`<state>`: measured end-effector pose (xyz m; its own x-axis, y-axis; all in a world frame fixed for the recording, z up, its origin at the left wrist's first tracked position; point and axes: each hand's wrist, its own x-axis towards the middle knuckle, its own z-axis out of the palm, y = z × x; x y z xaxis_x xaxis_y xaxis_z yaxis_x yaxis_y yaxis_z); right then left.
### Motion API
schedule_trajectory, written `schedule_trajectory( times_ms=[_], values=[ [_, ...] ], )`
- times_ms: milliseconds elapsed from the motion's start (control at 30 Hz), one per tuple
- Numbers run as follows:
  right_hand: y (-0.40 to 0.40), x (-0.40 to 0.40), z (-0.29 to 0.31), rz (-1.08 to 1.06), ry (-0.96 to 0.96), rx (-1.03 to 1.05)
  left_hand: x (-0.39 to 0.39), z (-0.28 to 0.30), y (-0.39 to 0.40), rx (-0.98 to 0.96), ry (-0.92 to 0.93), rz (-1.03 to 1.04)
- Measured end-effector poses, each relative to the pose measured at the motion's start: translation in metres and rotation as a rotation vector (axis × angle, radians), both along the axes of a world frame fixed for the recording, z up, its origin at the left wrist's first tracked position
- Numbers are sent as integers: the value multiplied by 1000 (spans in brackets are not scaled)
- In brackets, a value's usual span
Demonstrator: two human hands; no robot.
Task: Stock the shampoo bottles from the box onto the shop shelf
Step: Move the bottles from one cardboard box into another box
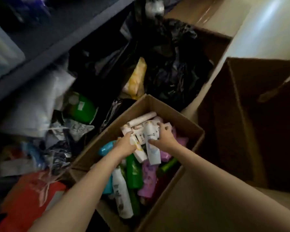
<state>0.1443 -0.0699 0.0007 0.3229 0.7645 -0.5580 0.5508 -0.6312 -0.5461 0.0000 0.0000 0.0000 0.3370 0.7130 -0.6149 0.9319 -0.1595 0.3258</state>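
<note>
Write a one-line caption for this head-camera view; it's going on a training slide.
Both hands, left hand and right hand, grip white bottles inside an open cardboard box of mixed toiletries.

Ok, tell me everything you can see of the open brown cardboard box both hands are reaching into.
The open brown cardboard box sits on the floor below the dark shelf, top open, plain corrugated walls. It is crowded with bottles and tubes lying jumbled: white, green, teal, purple. The left hand and right hand are inside it, each gripping white bottles. A taller empty box stands beside it on the right.
</note>
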Motion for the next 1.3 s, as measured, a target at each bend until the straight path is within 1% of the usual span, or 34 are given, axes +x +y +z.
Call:
schedule_trajectory(
  times_ms=[100,133,200,233,267,300,333,367,433,467,533,633,700,733,800,867,933,1033,1100,1167,1200,1267,1300],
  values=[
    [28,-2,-57,69,-98,10,11,-60,13,3,19,69],
    [41,0,-68,99,-103,24,18,-77,23,-34,0,111],
    [60,5,-81,130,-60,42,29,-106,33,-144,-103,190],
    [68,2,-88,123,-57,64,31,-122,36,-158,-159,234],
    [70,-4,-90,84,-102,76,32,-133,34,-124,-198,280],
    [69,-11,-94,40,-222,64,31,-140,28,-58,-223,329],
    [62,-16,-97,24,-293,33,30,-142,20,11,-218,374],
    [54,-21,-97,54,-249,20,29,-137,10,54,-204,383],
    [39,-19,-83,150,-100,31,30,-113,-2,87,-170,302],
    [37,-13,-69,143,-80,56,32,-98,0,124,-177,255],
    [42,3,-32,78,-73,158,44,-57,9,256,-252,212],
    [58,40,43,53,-132,372,72,12,30,472,-468,218],
    [63,72,104,45,-166,559,94,63,35,622,-658,217],
    [61,89,133,29,-154,656,107,86,32,678,-763,193],
    [48,120,179,-38,-130,829,140,124,15,764,-895,77],
    [23,154,205,-162,-146,951,177,153,-9,804,-938,-60],
    [-12,190,218,-317,-220,999,217,173,-36,784,-943,-188],
    [-74,241,217,-510,-483,948,273,182,-79,678,-892,-356],
    [-115,264,197,-537,-608,828,305,172,-109,590,-767,-473],
    [-148,278,163,-488,-686,638,327,147,-136,500,-566,-592],
    [-161,282,144,-445,-693,529,334,129,-146,453,-463,-641],
    [-180,282,105,-339,-659,294,340,89,-160,384,-313,-698],
    [-186,279,85,-284,-630,188,340,70,-165,335,-273,-700]
  ],
)
